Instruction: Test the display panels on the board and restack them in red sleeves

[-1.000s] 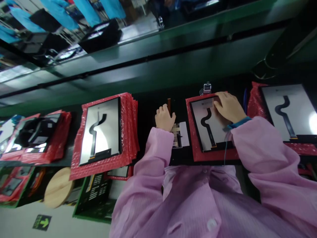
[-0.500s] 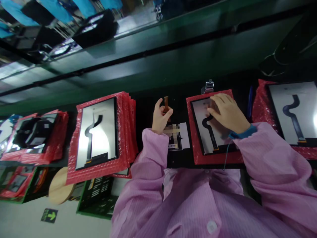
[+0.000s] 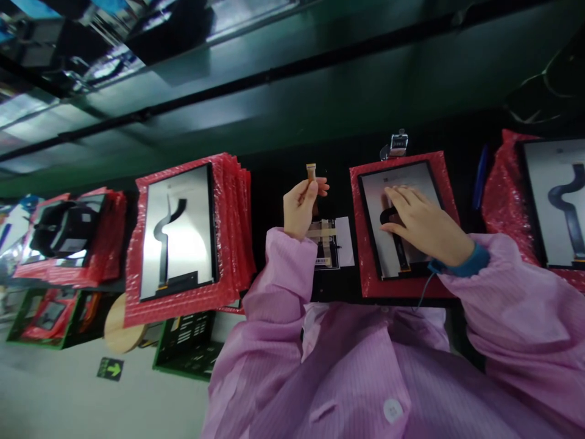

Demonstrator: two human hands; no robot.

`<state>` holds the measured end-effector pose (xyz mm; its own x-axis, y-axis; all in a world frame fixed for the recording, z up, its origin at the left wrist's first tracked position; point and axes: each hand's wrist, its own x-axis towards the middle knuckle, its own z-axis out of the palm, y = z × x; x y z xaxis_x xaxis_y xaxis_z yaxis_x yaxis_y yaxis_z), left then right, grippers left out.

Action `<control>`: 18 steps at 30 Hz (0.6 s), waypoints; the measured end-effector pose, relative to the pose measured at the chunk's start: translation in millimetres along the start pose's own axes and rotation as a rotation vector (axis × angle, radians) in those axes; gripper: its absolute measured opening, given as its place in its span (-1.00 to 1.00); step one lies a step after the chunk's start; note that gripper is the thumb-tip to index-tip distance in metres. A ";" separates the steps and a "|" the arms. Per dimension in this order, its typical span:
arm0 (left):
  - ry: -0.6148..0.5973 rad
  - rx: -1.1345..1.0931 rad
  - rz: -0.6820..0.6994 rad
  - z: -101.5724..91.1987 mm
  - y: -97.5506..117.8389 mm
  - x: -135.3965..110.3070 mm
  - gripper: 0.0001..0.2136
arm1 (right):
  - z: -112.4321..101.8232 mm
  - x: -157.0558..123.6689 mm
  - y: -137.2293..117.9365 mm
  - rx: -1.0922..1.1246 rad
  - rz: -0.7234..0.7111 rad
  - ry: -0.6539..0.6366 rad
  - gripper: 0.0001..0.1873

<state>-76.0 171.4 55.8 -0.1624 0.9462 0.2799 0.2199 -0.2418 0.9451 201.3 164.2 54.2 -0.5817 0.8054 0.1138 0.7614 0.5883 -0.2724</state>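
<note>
Here, our left hand point(image 3: 300, 204) has its grip pinched together on a thin brown ribbon cable point(image 3: 311, 173) near its tip, over the desk point(image 3: 345, 286), while our right hand point(image 3: 420, 227) rests, fingers spread, on the screen point(image 3: 387, 255) lying on red wrap point(image 3: 411, 290). We judge the cable light, bendy and easily creased, best pinched flat behind its end; the screen looks stiff, slick and fragile, best lifted by opposite edges.
</note>
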 end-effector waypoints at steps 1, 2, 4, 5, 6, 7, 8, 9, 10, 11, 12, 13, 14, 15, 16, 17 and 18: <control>-0.023 -0.015 0.004 0.1 1.0 -0.9 -0.63 | -0.1 0.2 -0.5 -0.006 -0.006 -0.002 -0.22; -0.044 -0.023 0.007 0.2 2.1 -1.9 -0.63 | 0.0 0.2 -1.0 -0.007 -0.009 0.001 -0.23; -0.071 -0.027 0.009 0.8 4.5 -3.7 -0.63 | 0.3 0.2 -2.2 0.004 -0.005 0.013 -0.24; -0.077 -0.030 0.012 1.4 5.7 -4.6 -0.64 | 0.2 0.2 -3.0 0.008 -0.002 0.019 -0.25; -0.076 -0.033 0.016 2.0 6.8 -5.2 -0.65 | -0.1 0.3 -3.9 0.007 0.003 0.022 -0.26; -0.073 -0.034 0.020 2.6 7.9 -5.8 -0.65 | -0.6 0.5 -4.7 0.005 0.011 0.025 -0.28; -0.070 -0.030 0.022 3.2 8.9 -6.1 -0.63 | -1.1 0.9 -5.4 0.004 0.019 0.028 -0.29; -0.068 -0.025 0.024 3.6 9.8 -6.4 -0.62 | -1.8 1.5 -5.9 0.011 0.029 0.033 -0.31; -0.068 -0.020 0.023 4.0 10.6 -6.7 -0.60 | -2.3 2.2 -6.1 0.030 0.038 0.040 -0.32; -0.073 -0.017 0.018 4.2 11.3 -6.9 -0.60 | -2.8 3.0 -6.0 0.064 0.046 0.051 -0.35; -0.081 -0.017 0.009 4.3 12.0 -7.3 -0.61 | -3.1 3.9 -5.8 0.111 0.050 0.063 -0.37; -0.094 -0.020 -0.002 4.4 12.6 -7.7 -0.62 | -3.1 4.8 -5.5 0.169 0.053 0.079 -0.39; -0.111 -0.022 -0.013 4.4 13.2 -8.3 -0.63 | -2.9 5.7 -5.3 0.234 0.058 0.099 -0.39; -0.131 -0.023 -0.023 4.5 13.7 -8.9 -0.64 | -2.5 6.4 -5.3 0.305 0.068 0.124 -0.36; -0.155 -0.022 -0.027 4.6 14.3 -9.7 -0.65 | -1.8 7.1 -5.5 0.378 0.085 0.148 -0.31; -0.175 -0.018 -0.023 4.7 14.9 -10.5 -0.65 | -0.9 7.7 -6.2 0.451 0.105 0.168 -0.24; -0.193 -0.005 -0.012 4.8 15.4 -11.4 -0.67 | 0.0 8.1 -7.2 0.519 0.126 0.178 -0.18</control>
<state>-66.2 158.0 66.4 0.0231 0.9725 0.2316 0.2139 -0.2311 0.9491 191.0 166.5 57.0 -0.4039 0.8932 0.1976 0.5546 0.4109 -0.7236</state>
